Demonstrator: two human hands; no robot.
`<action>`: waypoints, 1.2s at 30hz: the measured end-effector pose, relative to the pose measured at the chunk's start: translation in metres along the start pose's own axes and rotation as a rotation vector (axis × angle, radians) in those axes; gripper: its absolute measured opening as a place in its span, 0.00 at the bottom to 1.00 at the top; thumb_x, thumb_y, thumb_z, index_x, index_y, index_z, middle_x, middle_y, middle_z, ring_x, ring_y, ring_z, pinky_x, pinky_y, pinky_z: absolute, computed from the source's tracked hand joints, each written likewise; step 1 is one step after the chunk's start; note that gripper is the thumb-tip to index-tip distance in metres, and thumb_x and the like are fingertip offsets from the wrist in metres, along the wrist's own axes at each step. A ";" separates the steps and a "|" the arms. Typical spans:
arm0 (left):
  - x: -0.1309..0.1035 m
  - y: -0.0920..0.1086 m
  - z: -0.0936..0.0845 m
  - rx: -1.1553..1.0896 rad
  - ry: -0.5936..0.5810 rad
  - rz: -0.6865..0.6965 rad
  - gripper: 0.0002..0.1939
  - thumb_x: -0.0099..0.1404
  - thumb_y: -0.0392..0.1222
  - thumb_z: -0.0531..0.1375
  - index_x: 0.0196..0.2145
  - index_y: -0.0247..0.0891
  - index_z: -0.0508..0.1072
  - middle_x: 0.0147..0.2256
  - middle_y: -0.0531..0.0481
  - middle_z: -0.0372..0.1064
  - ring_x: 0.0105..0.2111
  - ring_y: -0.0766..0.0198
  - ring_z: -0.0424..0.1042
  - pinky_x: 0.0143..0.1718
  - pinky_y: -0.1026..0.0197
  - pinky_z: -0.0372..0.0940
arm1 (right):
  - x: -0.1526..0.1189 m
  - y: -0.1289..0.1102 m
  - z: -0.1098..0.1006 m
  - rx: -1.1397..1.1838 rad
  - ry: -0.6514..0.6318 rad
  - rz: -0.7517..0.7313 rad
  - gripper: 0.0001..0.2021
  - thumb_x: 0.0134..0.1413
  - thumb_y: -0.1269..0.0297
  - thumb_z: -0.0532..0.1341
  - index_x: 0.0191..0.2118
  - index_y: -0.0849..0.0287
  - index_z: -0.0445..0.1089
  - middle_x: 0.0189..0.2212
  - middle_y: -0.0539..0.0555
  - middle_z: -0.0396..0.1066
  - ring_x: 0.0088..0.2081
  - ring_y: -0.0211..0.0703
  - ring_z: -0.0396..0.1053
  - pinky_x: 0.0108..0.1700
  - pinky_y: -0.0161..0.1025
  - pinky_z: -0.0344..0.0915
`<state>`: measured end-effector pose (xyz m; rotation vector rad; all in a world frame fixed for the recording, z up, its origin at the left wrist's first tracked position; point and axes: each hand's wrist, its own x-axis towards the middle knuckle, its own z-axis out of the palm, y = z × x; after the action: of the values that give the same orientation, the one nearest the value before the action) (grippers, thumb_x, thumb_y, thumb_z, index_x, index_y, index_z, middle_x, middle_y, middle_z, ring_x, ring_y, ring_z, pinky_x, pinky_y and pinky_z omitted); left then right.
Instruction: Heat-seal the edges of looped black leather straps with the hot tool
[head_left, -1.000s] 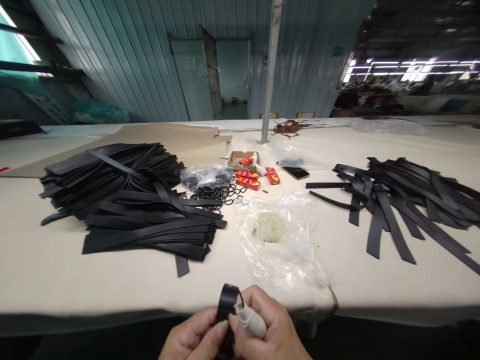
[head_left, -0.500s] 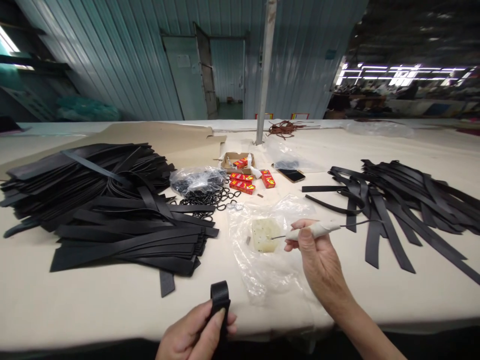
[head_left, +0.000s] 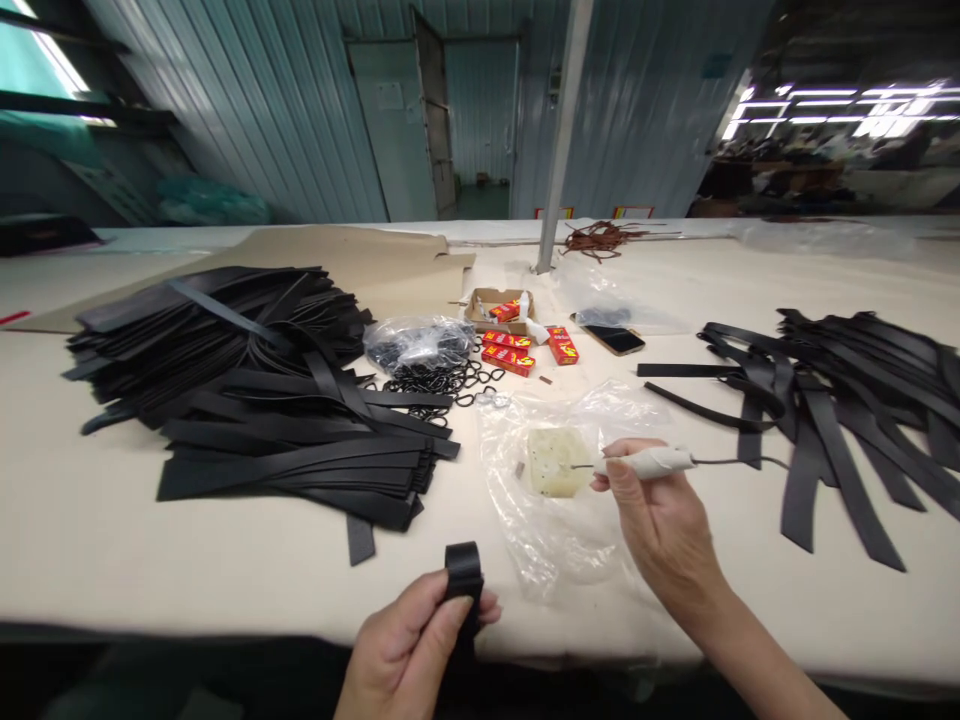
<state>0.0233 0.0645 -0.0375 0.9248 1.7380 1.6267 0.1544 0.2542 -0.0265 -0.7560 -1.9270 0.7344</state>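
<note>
My left hand (head_left: 420, 635) is closed on a black strap (head_left: 463, 562), pinched near the table's front edge so that its top end folds over in a loop. In my right hand (head_left: 660, 520) is a thin-tipped tool (head_left: 656, 461) with a white wrapped handle, held like a pen. A dark cord-like line runs from its back end. The tool's metal tip is over or on a pale yellowish block (head_left: 555, 462); contact is hard to tell. That block lies on clear plastic sheeting (head_left: 525, 545) with a small grey piece (head_left: 519, 469) beside it.
Black straps are heaped at left (head_left: 300, 450) and right (head_left: 817, 420). Behind the block are black metal rings (head_left: 431, 382), a bagged bundle (head_left: 420, 343), red boxes (head_left: 508, 360), an open carton (head_left: 480, 318) and a phone (head_left: 615, 340). A pole (head_left: 564, 140) rises from the table's back.
The view has shifted, so the table's contents appear farther right and slightly higher. Both hands keep their holds, and the tool's tip is still at the pale block.
</note>
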 end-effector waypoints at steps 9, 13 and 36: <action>-0.006 0.010 -0.017 0.417 -0.072 0.499 0.12 0.64 0.31 0.55 0.44 0.39 0.70 0.37 0.51 0.76 0.36 0.67 0.74 0.40 0.72 0.66 | 0.001 -0.014 -0.011 0.355 0.199 0.496 0.18 0.51 0.46 0.58 0.32 0.58 0.65 0.23 0.50 0.66 0.25 0.42 0.67 0.31 0.41 0.66; -0.009 0.009 -0.020 0.553 -0.089 0.702 0.11 0.65 0.30 0.53 0.45 0.32 0.68 0.36 0.44 0.75 0.36 0.64 0.74 0.38 0.69 0.68 | -0.017 -0.046 -0.016 0.900 0.138 0.746 0.16 0.41 0.53 0.68 0.28 0.59 0.66 0.25 0.49 0.63 0.21 0.34 0.62 0.21 0.29 0.64; -0.024 0.021 -0.012 0.525 -0.083 0.844 0.12 0.65 0.28 0.51 0.46 0.31 0.65 0.32 0.44 0.74 0.31 0.64 0.74 0.33 0.68 0.69 | -0.068 -0.096 0.003 0.969 -0.029 0.704 0.16 0.55 0.50 0.58 0.32 0.59 0.66 0.24 0.51 0.67 0.22 0.37 0.66 0.25 0.32 0.68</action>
<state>0.0302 0.0385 -0.0169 2.1651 1.8663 1.5447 0.1584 0.1420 0.0077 -0.7576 -1.0443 1.9092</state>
